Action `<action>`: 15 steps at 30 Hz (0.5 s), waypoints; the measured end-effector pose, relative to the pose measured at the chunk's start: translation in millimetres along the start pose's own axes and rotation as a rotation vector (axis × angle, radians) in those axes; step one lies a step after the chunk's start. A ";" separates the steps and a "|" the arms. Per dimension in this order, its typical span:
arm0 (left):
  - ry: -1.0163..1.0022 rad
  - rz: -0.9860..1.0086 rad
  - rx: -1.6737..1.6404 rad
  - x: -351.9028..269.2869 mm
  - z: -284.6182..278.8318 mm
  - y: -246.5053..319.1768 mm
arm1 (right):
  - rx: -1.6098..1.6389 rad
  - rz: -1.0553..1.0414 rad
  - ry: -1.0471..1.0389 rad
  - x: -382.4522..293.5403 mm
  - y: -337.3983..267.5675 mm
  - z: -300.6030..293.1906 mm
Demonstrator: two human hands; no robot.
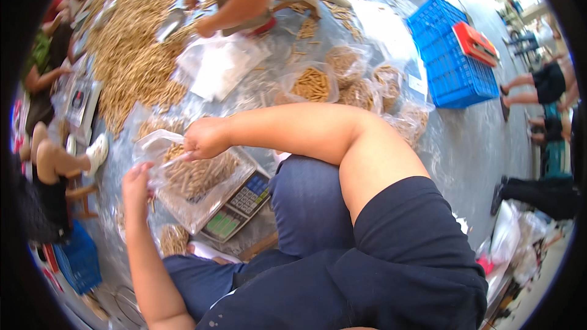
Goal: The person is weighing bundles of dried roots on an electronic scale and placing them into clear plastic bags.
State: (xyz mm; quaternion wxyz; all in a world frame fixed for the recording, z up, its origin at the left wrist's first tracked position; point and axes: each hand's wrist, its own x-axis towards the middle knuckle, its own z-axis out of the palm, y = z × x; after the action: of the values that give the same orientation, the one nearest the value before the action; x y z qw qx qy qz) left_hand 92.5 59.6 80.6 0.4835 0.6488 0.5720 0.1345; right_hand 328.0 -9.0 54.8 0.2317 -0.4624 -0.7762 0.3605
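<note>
A clear plastic bag (197, 172) filled with tan, stick-shaped pieces rests on the tray of an electronic scale (236, 208). At the bag's mouth, my right hand (207, 138) grips the plastic on one side. My left hand (137, 182) pinches the opposite part of the rim, its fingertips partly hidden. Between the two hands the plastic edge is stretched. More filled bags stand around the scale, one of them (173, 239) just below it near my foot.
A large heap of the same pieces (137, 55) covers the floor at the upper left, with a metal scoop (170, 24) on it. Beyond my right arm are open filled bags (312, 83) and a blue plastic crate (451, 55). White plastic bags (220, 66) lie near a co-worker's bare leg.
</note>
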 end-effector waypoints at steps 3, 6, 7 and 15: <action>-0.193 0.060 -0.365 -11.7 -10.5 57.2 | -0.091 -0.289 0.474 -66.6 10.7 -44.9; -0.286 0.234 -0.404 15.5 -16.5 76.8 | 0.011 -0.260 0.776 -187.7 -11.3 -84.7; -0.261 0.261 -0.235 27.6 -12.5 78.5 | -0.031 -0.211 0.883 -227.8 -21.6 -89.1; -0.301 -0.257 0.105 105.3 2.3 -1.5 | -0.467 0.565 1.743 -437.1 -15.5 -58.7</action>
State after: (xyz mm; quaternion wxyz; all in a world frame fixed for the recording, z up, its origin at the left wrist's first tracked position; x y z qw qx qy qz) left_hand 125.9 150.2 38.4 0.5422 0.6076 0.5776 -0.0565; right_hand 563.4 -380.4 92.4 0.5359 -0.7745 -0.2414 -0.2337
